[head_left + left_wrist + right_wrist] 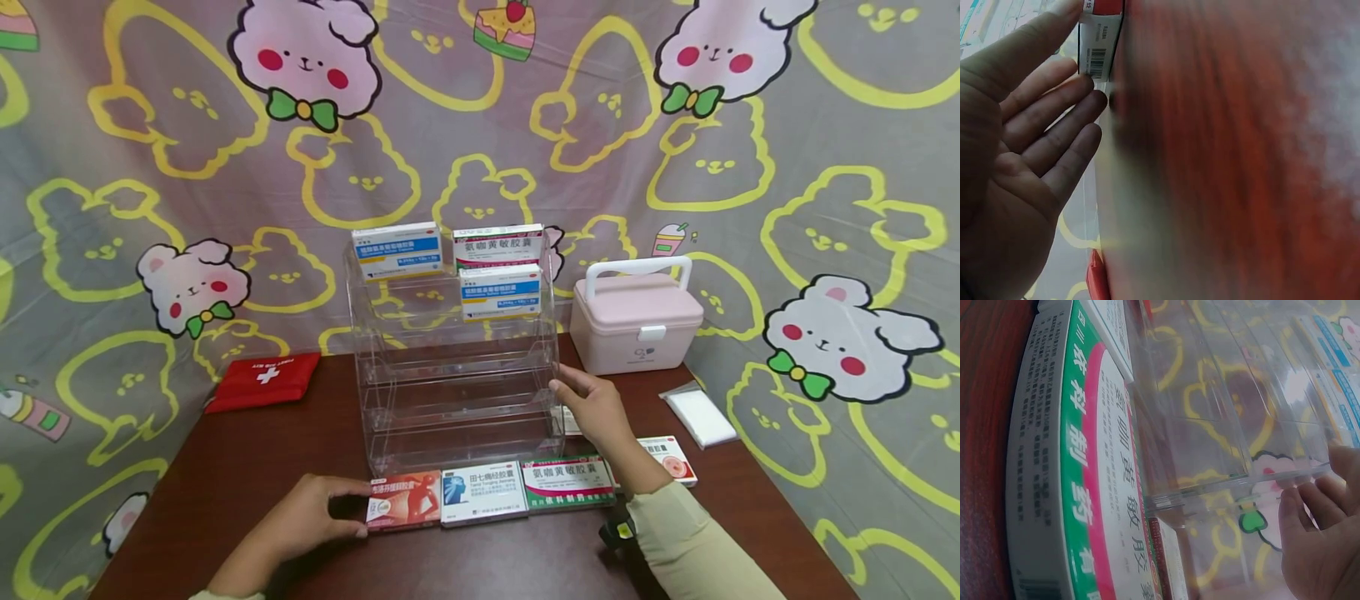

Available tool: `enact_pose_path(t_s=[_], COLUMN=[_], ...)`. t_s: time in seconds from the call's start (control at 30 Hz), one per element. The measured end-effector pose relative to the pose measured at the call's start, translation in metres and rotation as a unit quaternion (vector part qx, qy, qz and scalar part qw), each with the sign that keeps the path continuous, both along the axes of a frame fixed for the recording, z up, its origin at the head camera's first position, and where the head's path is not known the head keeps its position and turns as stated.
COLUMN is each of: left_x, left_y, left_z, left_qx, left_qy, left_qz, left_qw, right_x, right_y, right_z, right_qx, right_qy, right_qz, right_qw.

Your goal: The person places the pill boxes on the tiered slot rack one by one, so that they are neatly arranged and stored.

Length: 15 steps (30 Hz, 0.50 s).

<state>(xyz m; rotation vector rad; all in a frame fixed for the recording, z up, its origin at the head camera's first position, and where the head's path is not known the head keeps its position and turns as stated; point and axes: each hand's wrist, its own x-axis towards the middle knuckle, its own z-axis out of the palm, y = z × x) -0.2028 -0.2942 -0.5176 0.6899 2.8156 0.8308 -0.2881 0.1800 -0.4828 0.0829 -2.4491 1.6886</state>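
Note:
My left hand is at the left end of a red-orange medicine box, thumb and fingertips by its corners. In the left wrist view, the fingers are mostly straight beside the box's white barcode end. My right hand reaches to the right side of a clear tiered display rack. Its fingertips are at the rack's side wall, with no box between them. Right of the red-orange box lie a white-and-blue box and a green-and-white box, forming a row before the rack.
Two blue-and-white boxes, one upper left and one lower right, stand on the rack with another green-and-white box. Around it are a red first-aid pouch, a pink carry case, a white packet and a white box.

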Motion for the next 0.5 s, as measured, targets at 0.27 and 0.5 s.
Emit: enact_pose_path(t_s=[0.27, 0.5], left_x=[0.0024, 0.0034], left_y=[0.0007, 0.0020], left_z=[0.0000, -0.0034], left_qx=[0.029, 0.000], left_qy=[-0.010, 0.034], left_qz=[-0.030, 0.008], left_qw=[0.9991, 0.9994], right_x=[-0.0018, -0.0026], right_y=[0.0003, 0.0007], right_z=[-0.0008, -0.0018], right_qx=[0.002, 0.005], right_qy=[0.006, 0.003], right_qz=[0.001, 0.000], right_qw=[1.0000, 1.0000])
